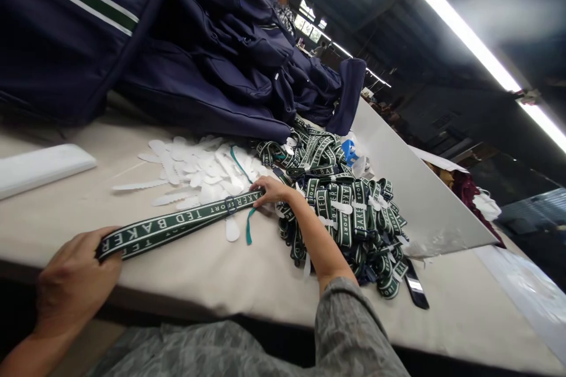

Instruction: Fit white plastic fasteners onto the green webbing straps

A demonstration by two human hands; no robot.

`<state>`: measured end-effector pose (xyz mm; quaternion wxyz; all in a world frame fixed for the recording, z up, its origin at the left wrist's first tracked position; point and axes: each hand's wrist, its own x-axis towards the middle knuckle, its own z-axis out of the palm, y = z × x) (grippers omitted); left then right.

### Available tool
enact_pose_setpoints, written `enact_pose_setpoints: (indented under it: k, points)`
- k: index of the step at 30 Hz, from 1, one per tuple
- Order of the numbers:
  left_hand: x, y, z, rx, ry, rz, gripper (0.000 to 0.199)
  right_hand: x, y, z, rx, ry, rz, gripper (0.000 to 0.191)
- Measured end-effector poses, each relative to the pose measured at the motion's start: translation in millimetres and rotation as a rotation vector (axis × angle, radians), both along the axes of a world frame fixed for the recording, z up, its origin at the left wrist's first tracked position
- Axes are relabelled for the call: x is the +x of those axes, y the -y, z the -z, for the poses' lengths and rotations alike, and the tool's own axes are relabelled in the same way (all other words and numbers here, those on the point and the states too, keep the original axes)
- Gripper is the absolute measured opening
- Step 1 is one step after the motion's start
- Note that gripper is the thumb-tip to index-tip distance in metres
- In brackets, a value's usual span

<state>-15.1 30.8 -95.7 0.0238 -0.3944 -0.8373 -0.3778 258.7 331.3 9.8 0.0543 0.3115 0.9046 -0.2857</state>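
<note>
Strap (170, 225) before tags (198, 168), bags (230, 79) behind, strap pile (347, 227) right

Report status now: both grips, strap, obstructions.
Left grip, right grip: closed on green strap. Strap straight between them, lettering showing. White tabs just beyond it, strap heap beside right grip.

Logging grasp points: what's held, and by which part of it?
A green lettered strap: left grip at one end, right grip toward the other end, just past the dark ring.
</note>
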Motion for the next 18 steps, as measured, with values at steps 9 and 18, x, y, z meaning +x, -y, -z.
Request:
enact_pose_setpoints:
  k: [9,18]
  points:
    - [-3,-4,-45.2,0.160,0.467,0.021,0.032,-14,41,-8.4,0.359,0.018,-0.043,0.036]
    - [-13,5,-113.8,0.763,1.190,-0.012,0.027,-2,96,-82.2,0.197,-0.419,0.139,0.028]
